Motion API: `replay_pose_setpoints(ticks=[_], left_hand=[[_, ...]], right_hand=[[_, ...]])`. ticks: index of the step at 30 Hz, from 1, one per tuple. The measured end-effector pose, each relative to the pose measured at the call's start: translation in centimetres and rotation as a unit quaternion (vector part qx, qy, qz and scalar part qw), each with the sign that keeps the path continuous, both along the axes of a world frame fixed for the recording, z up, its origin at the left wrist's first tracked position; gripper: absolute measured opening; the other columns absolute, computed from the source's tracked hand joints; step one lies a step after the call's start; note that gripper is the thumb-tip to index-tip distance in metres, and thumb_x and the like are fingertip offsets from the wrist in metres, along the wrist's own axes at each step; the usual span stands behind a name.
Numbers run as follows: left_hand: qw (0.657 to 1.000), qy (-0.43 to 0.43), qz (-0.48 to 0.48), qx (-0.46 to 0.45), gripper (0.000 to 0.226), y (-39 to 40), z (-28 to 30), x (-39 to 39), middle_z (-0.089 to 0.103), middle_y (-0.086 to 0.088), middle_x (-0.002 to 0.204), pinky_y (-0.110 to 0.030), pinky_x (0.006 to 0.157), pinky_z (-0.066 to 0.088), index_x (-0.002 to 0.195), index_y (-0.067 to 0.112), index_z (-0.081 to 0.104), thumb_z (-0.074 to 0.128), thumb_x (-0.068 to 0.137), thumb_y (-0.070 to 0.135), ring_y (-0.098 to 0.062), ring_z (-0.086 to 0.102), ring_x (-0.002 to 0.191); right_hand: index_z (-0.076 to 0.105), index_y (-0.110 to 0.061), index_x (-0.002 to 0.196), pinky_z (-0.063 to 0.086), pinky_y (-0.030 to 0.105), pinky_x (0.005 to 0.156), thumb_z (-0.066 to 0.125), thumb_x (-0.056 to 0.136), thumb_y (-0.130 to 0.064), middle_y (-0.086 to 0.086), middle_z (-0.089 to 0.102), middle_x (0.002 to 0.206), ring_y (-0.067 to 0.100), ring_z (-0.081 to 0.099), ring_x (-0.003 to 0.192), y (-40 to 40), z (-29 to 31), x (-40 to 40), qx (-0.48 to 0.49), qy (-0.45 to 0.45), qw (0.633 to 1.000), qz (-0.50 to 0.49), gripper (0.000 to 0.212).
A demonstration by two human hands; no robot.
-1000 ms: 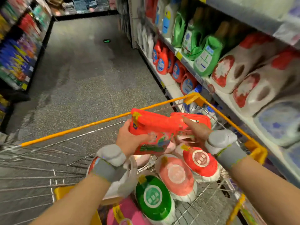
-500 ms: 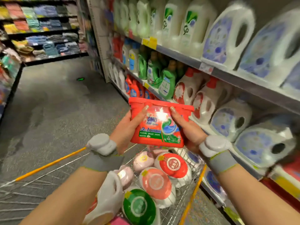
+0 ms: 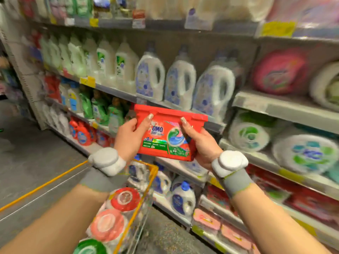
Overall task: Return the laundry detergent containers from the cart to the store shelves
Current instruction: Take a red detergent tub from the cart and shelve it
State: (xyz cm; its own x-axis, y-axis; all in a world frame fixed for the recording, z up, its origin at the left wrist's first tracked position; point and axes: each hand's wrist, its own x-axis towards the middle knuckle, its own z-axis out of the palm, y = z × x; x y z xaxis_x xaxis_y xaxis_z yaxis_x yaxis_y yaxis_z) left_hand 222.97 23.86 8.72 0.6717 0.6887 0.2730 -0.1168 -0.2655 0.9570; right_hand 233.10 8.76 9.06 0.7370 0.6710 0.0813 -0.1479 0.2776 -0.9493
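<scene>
At near left, cart [image 3: 146, 180]: still loaded; at least 4 round-lidded tubs [image 3: 125, 198] in red, salmon and green remain inside.
Left hand [image 3: 128, 138]: grasping the red pod box [image 3: 169, 136] by its left side, thumb up the front face.
Right hand [image 3: 203, 143]: grasping the box's right side, thumb likewise on the front.
Box position: mid-air, label toward the camera, above the cart's far right corner, in front of the shelves [image 3: 275, 107], touching none of them.
Change: 1 s ago the box was low over the cart; it has been lifted and the view has turned from the aisle to the shelving. Judgement: carry phase, slot not yet chosen.
Far, behind box: white handled jugs [image 3: 180, 77] fill that row, green bottles [image 3: 100, 109] to the left.
Far right: round tubs [image 3: 249, 133] on their sides.
Obstruction: shelves look fully stocked; similar red boxes [image 3: 311, 202] sit low right, blurred.
</scene>
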Motion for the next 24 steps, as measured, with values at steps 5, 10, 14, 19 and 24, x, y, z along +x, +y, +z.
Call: replay_pose_setpoints(ticks=[5, 10, 14, 19, 24], left_hand=[[0.993, -0.043, -0.095, -0.064, 0.026, -8.7, 1.7, 2.4, 0.076, -0.009, 0.096, -0.048, 0.090, 0.055, 0.098, 0.008, 0.069, 0.068, 0.087, 0.031, -0.025, 0.071, 0.093], [0.987, -0.044, -0.143, -0.062, 0.025, -16.0, 3.0, 3.7, 0.077, -0.001, 0.091, -0.044, 0.087, 0.057, 0.097, 0.013, 0.070, 0.075, 0.080, 0.031, -0.019, 0.073, 0.088], [0.984, -0.037, -0.166, -0.046, 0.033, -18.9, 3.1, 4.4, 0.077, 0.000, 0.089, -0.043, 0.087, 0.057, 0.096, 0.013, 0.071, 0.079, 0.075, 0.037, -0.020, 0.073, 0.089], [0.975, -0.037, -0.213, -0.055, 0.033, -23.8, 4.2, 6.4, 0.077, -0.002, 0.088, -0.045, 0.088, 0.056, 0.095, 0.010, 0.072, 0.075, 0.077, 0.039, -0.021, 0.073, 0.088], [0.962, -0.052, -0.265, -0.044, 0.038, -27.1, 5.5, 8.9, 0.077, 0.001, 0.088, -0.043, 0.089, 0.056, 0.095, 0.012, 0.072, 0.073, 0.074, 0.044, -0.017, 0.073, 0.088]], right_hand=[[0.053, 0.003, 0.129, 0.049, 0.054, 0.098, 0.067, 0.081, -0.028, 0.025, 0.062, 0.125, 0.039, 0.060, 0.113, -9.1, 1.8, 1.1, -0.002, -0.012, 0.999, -0.049, 0.059], [0.062, 0.001, 0.117, 0.059, 0.036, 0.073, 0.062, 0.087, -0.009, 0.023, 0.068, 0.110, 0.027, 0.071, 0.088, -17.6, 2.8, 1.4, -0.011, -0.046, 0.998, -0.052, 0.031], [0.059, 0.006, 0.120, 0.058, 0.037, 0.076, 0.065, 0.084, 0.000, 0.027, 0.066, 0.115, 0.035, 0.066, 0.099, -21.3, 2.6, 1.6, -0.037, -0.073, 0.993, -0.091, 0.037], [0.059, 0.003, 0.120, 0.052, 0.051, 0.094, 0.075, 0.076, -0.005, 0.024, 0.068, 0.113, 0.040, 0.065, 0.106, -26.7, 2.5, 2.4, -0.027, -0.045, 0.986, -0.160, 0.047], [0.058, 0.002, 0.120, 0.057, 0.045, 0.087, 0.084, 0.064, -0.009, 0.021, 0.071, 0.108, 0.034, 0.069, 0.098, -30.8, 3.7, 3.1, -0.017, -0.053, 0.973, -0.225, 0.063]])
